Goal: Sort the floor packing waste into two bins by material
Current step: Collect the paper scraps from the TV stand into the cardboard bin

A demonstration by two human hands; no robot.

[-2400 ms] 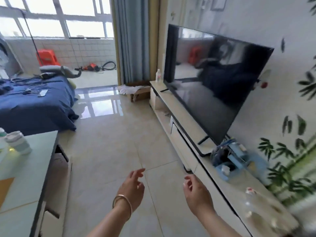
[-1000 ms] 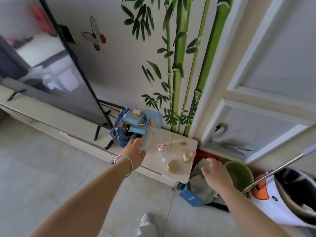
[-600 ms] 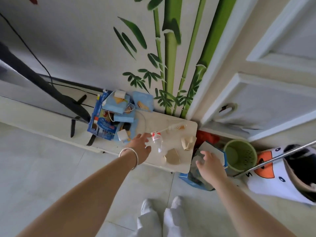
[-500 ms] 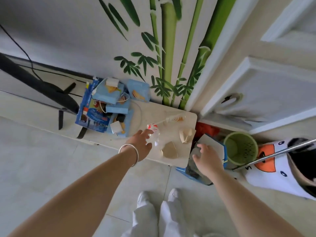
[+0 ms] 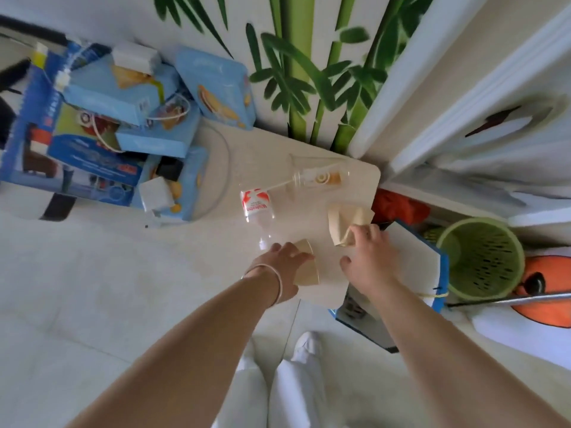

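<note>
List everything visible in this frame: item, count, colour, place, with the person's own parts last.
cabinet top: 1, cream, centre
plastic bottle: 1, clear with a red-white label, lying mid-cabinet
plastic cup: 1, clear, on its side behind the bottle
cardboard pieces: 2, tan, near front edge
snack boxes: several, blue, piled at left
green bin: 1, on the floor at right
blue box: 1, on the floor beside the cabinet
bamboo decal: green, on the wall
left hand: on the nearer cardboard piece, wrist with a bangle
right hand: fingers on the farther piece
</note>
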